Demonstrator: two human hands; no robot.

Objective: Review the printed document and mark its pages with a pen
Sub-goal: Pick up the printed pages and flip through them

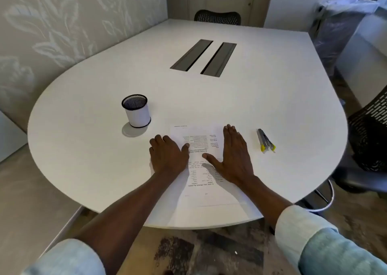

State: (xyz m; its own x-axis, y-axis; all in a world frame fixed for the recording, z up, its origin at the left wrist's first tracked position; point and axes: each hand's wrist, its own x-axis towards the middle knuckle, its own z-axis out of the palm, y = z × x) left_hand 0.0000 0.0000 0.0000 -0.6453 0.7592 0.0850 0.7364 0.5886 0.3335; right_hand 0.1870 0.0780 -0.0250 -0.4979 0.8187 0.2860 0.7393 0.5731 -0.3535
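Observation:
A printed document [201,176] lies flat on the white table [88,149] near its front edge, its text upside down to me. My left hand [167,155] rests palm down on the document's left edge, fingers slightly curled. My right hand [232,155] presses flat on its right side, fingers stretched out and thumb pointing left. Neither hand holds anything. No pen is visible. A white pen cup with a black mesh rim [136,113] stands to the left of the paper; I cannot see anything inside it.
A grey and yellow stapler [266,141] lies right of the document. Two dark cable slots [204,58] sit in the table's middle. Black mesh chairs stand at the far side [217,17] and at the right [368,136]. A lined bin [335,27] is at the back right.

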